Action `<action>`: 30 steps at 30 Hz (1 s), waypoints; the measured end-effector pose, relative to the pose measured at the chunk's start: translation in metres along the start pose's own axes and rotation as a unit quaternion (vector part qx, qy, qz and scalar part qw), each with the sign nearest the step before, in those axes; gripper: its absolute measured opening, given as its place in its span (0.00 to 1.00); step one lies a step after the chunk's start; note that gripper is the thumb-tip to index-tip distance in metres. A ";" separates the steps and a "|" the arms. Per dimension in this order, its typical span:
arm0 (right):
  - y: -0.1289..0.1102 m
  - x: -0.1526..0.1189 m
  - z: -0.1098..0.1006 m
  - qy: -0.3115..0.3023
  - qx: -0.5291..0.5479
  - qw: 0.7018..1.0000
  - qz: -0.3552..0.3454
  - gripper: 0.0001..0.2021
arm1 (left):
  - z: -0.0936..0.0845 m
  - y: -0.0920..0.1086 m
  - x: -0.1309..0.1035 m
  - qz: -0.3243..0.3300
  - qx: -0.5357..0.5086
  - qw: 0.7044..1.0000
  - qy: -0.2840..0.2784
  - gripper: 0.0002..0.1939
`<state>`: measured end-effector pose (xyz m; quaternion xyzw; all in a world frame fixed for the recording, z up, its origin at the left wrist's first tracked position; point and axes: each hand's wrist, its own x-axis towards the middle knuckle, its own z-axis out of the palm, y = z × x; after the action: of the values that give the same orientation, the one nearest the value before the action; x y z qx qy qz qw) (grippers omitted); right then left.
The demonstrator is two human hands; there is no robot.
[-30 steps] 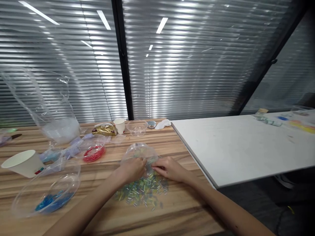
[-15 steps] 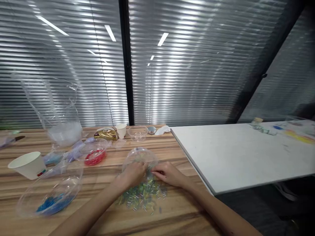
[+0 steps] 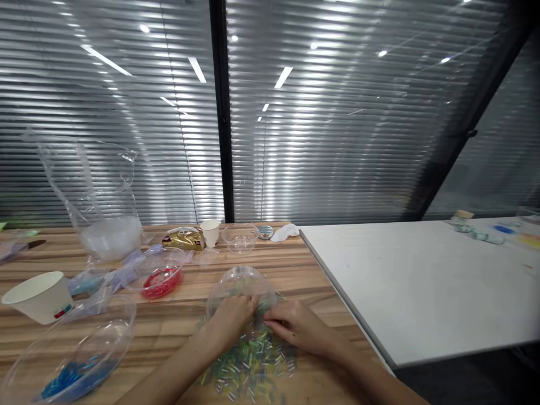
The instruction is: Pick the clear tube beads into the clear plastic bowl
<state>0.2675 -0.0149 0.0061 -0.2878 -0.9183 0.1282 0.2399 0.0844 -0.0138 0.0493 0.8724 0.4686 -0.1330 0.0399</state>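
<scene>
A clear plastic bowl (image 3: 242, 274) lies tilted on the wooden table, its opening towards me. From its mouth a loose heap of small tube beads (image 3: 253, 368), green, yellow, blue and clear, spreads over the table. My left hand (image 3: 237, 316) is at the bowl's opening with its fingers curled closed; the fingertips and anything in them are hidden. Just to the right, my right hand (image 3: 297, 325) has thumb and fingers pinched together at the beads by the bowl's edge. Whatever it pinches is too small to make out.
On the left are a clear bowl of blue beads (image 3: 99, 365), a clear bowl of red beads (image 3: 162, 281), a tilted paper cup (image 3: 40, 298) and a clear bag (image 3: 112, 233). Behind stand a gold packet (image 3: 183, 239), a small cup (image 3: 210, 232) and a clear bowl (image 3: 240, 239). A white table (image 3: 400, 281) adjoins.
The view has tilted and shifted slightly, so everything sits a little lower. Both hands stay close together at the tilted bowl, with only small finger movements.
</scene>
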 end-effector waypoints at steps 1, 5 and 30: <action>0.001 0.000 0.000 0.001 0.001 1.000 -0.001 0.08 | -0.001 0.001 0.000 0.000 -0.002 1.000 -0.003 0.20; 0.002 -0.002 0.000 -0.002 0.002 1.000 -0.001 0.09 | -0.003 0.001 -0.001 0.000 -0.005 1.000 -0.008 0.20; 0.002 0.000 -0.004 -0.028 -0.022 0.999 0.001 0.10 | -0.001 -0.002 0.005 0.028 0.008 1.000 -0.011 0.17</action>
<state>0.2704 -0.0124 0.0084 -0.2903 -0.9268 0.1166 0.2077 0.0851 -0.0085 0.0492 0.8841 0.4423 -0.1451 0.0413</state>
